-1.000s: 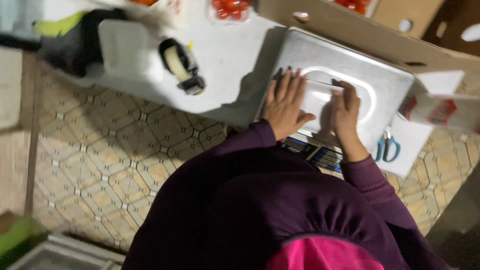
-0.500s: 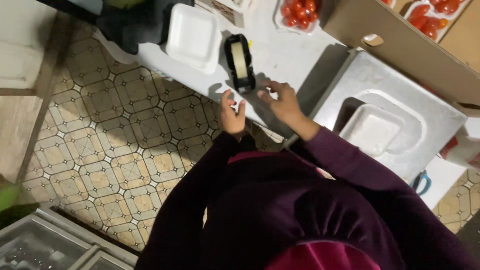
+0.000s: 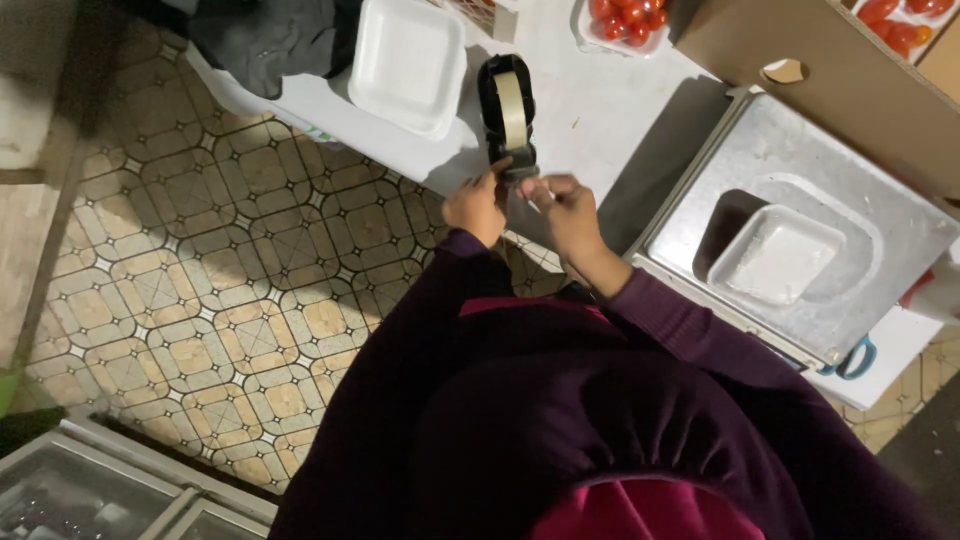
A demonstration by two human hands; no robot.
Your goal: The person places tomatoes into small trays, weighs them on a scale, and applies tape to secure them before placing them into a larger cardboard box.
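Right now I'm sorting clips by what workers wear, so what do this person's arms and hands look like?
Both arms are covered to the wrist by long, loose sleeves of dark purple cloth, the left sleeve and the right sleeve alike, plain and without markings. The left hand and the right hand are bare: no gloves. No ring, watch or bracelet can be made out in this dim view.

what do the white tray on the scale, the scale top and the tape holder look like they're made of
Tray: probably foam, going by its matte white surface and soft rounded rim. Scale top: metal, likely stainless steel, with a dull grey brushed sheen. Tape holder: seemingly black plastic, slightly glossy, carrying a pale tape roll.
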